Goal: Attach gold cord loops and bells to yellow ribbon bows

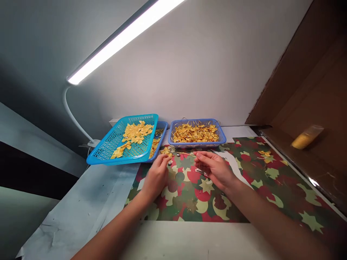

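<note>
A thin gold cord [185, 154] stretches between my two hands, above the patterned mat. My left hand [158, 173] is closed in a pinch near the cord's left end, beside a yellow ribbon bow [166, 151]. A small silver bell [169, 163] shows at its fingertips, and a second bell [178, 155] is close to the cord. Thumb and forefinger of my right hand [214, 168] grip the cord's right end. Below that palm is a thin metal piece [201, 172]; I cannot tell whether it is held or lying on the mat.
A turquoise basket [119, 160] with yellow bows rests tilted on a blue basket [162, 133]. Behind my hands stands another blue basket [196, 144] full of bows with gold cords. A lamp [127, 38] hangs overhead. At right are loose bows [265, 155] and a cardboard wall [303, 86].
</note>
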The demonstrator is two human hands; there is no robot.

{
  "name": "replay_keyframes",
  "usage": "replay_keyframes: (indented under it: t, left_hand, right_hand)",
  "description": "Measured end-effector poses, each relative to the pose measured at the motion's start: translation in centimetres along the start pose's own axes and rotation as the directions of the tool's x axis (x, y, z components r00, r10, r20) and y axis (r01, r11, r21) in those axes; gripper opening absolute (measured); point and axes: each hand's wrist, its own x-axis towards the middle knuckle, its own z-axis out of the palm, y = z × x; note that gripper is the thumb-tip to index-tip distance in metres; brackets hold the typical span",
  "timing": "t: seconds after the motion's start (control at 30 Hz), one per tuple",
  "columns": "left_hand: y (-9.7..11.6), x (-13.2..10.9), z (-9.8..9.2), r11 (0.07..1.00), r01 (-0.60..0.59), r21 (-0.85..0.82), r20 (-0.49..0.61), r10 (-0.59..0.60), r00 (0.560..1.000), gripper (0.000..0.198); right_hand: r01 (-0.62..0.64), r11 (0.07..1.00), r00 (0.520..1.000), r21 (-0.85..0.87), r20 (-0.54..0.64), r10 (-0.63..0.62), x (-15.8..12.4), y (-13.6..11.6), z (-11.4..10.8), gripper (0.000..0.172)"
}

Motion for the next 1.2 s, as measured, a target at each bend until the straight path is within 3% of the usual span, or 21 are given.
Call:
replay_keyframes:
  t: [0.13,0.4,0.57,0.67,0.73,0.77,0.87,0.93,1.07,1.2]
  left_hand:
    - [-2.3,0.5,0.9,0.986,0.118,0.114,0.131,-0.132,0.983,0.029]
    - [-1.8,0.4,0.9,0.985,0.124,0.123,0.241,-0.15,0.959,0.023]
    - [-1.7,-0.2,0.3,0.993,0.105,0.048,0.222,-0.113,0.969,0.03]
    - [-1.1,-0.9,-0.4,0.974,0.145,-0.176,0.072,-0.134,0.988,0.029]
    - [-0.6,-1.2,-0.7,0.846,0.226,-0.483,0.027,-0.244,0.969,0.025]
    - [-0.3,-1.3,-0.8,0.716,0.29,-0.635,0.078,-0.315,0.946,0.024]
    - [0.6,-1.2,-0.6,0.173,0.51,-0.843,0.409,-0.409,0.816,0.029]
    - [1.1,-1.0,-0.1,-0.054,0.569,-0.82,0.545,-0.377,0.749,0.034]
    - [2.6,-0.3,1.0,-0.183,0.601,-0.778,0.626,-0.306,0.717,0.036]
    - [4.6,0.5,2.1,-0.279,0.587,-0.76,0.646,-0.226,0.729,0.033]
  right_hand:
    - [0.056,0.998,0.998,-0.039,0.001,-0.056,0.1,-1.0,-0.2,0.035]
    - [0.078,0.991,0.997,-0.107,0.006,-0.078,0.5,-1.1,-1.0,0.033]
    - [0.035,0.985,0.999,-0.168,-0.007,-0.037,0.7,0.2,-0.8,0.035]
    - [0.013,0.975,1.0,-0.223,0.016,-0.01,0.7,1.9,-0.4,0.034]
    - [0.015,0.966,0.998,-0.258,0.059,0.0,0.7,2.7,-0.2,0.033]
    - [0.025,0.961,0.997,-0.274,0.073,-0.005,0.7,2.9,-0.1,0.033]
    - [0.087,0.953,0.995,-0.291,0.066,-0.071,0.7,2.8,-0.5,0.033]
    - [0.124,0.954,0.992,-0.272,0.038,-0.118,0.5,2.8,-1.3,0.034]
    - [0.116,0.964,0.993,-0.241,0.008,-0.117,0.1,4.2,-3.3,0.03]
    - [0.129,0.962,0.991,-0.239,-0.01,-0.135,0.0,6.1,-4.5,0.029]
